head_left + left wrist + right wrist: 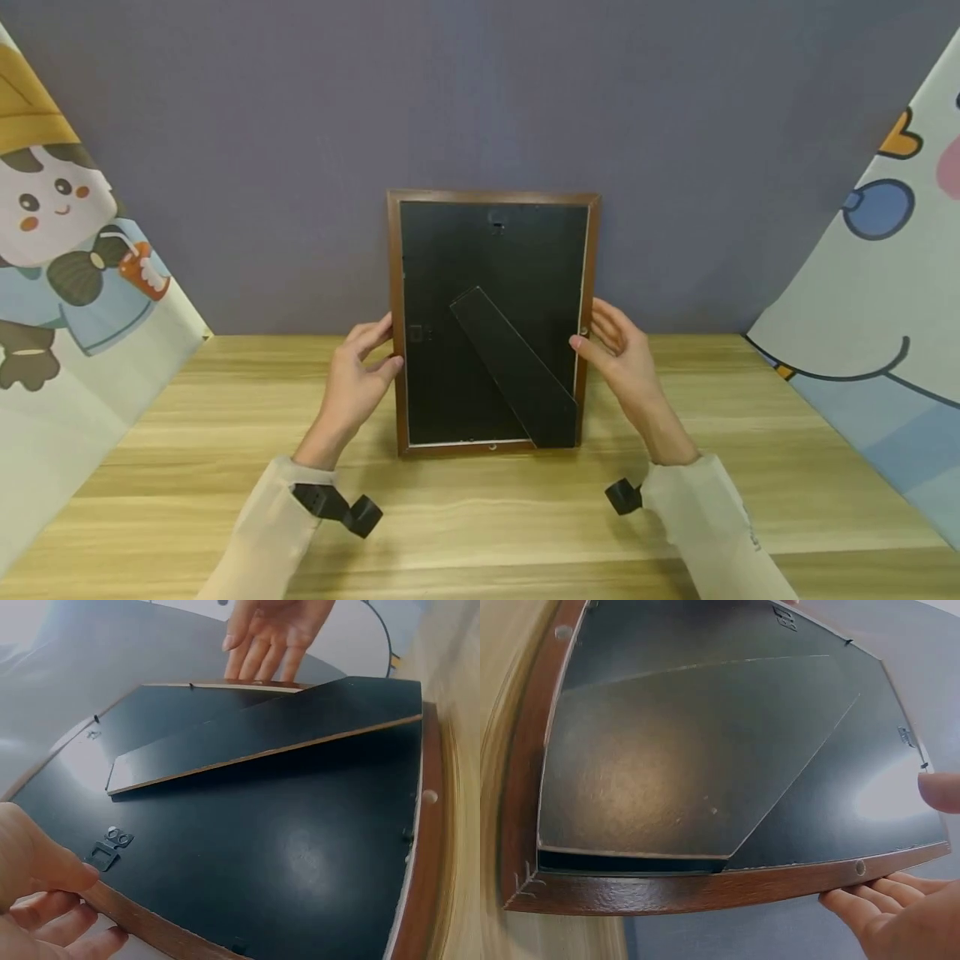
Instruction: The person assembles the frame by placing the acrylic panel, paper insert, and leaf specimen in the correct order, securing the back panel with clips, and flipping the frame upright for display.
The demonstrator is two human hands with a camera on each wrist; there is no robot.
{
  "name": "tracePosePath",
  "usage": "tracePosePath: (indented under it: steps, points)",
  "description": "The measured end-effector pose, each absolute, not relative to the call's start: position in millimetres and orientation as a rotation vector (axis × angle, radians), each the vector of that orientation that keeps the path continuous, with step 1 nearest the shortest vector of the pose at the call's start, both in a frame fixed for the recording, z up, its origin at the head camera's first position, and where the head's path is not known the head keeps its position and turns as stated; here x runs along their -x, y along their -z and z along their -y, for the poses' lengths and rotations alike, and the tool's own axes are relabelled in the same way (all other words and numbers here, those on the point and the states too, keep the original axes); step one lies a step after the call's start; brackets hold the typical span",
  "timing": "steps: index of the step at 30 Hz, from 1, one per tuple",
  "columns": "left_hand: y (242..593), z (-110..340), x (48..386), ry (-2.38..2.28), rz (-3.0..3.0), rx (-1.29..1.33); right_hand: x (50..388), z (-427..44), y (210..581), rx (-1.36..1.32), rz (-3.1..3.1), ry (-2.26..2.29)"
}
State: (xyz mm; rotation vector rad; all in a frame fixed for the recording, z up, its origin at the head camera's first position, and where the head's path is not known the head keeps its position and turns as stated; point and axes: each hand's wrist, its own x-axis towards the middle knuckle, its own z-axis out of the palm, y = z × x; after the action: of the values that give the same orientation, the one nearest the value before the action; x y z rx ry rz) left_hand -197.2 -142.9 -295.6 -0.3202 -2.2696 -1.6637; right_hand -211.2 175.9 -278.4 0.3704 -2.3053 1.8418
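A picture frame [495, 250] with a brown wooden border stands upright on the table, its black back turned toward me. A black support leg [517, 367] slants across that back to the lower right corner. My left hand [356, 379] grips the left border, thumb on the back's edge and fingers around the outer side. At the right border is my right hand [626, 358]; its fairly straight fingers touch the outer side. In the left wrist view the right thumb stands apart from the frame. A metal hanger [111, 847] sits near the left thumb.
The wood-grain table [480, 525] meets a grey-purple wall panel [300, 167] behind the frame. Cartoon-printed panels stand on the left [82, 267] and right [862, 308]. Both wrists carry small black cameras.
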Motion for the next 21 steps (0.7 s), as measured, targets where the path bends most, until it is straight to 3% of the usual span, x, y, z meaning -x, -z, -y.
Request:
tracePosePath:
  steps: [21]
  points:
    - [296,133,220,1.85,2.014,0.428,220,-181,279,-0.483,2.13,-1.896]
